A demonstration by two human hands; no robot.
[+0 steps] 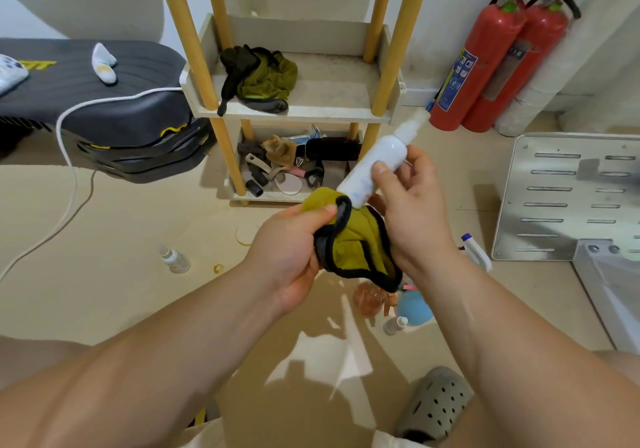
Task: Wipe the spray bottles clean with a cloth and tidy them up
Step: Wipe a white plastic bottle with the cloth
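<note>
My right hand [412,202] grips a white spray bottle [377,163], tilted with its nozzle pointing up and to the right. My left hand [294,247] holds an olive-yellow cloth with black edging [353,240] bunched against the bottle's base. On the floor, a small clear spray bottle [175,259] lies to the left. Below my hands lie an amber bottle [369,297], a blue bottle [414,307] and a small white bottle [394,324]. A white trigger sprayer [476,250] shows beside my right wrist.
A wooden-post shelf unit [294,108] stands ahead with another olive cloth [263,79] on its middle tier and clutter below. Two red fire extinguishers [498,63] lean at the right wall. A metal panel [568,195] lies right, a dark bench [104,94] left.
</note>
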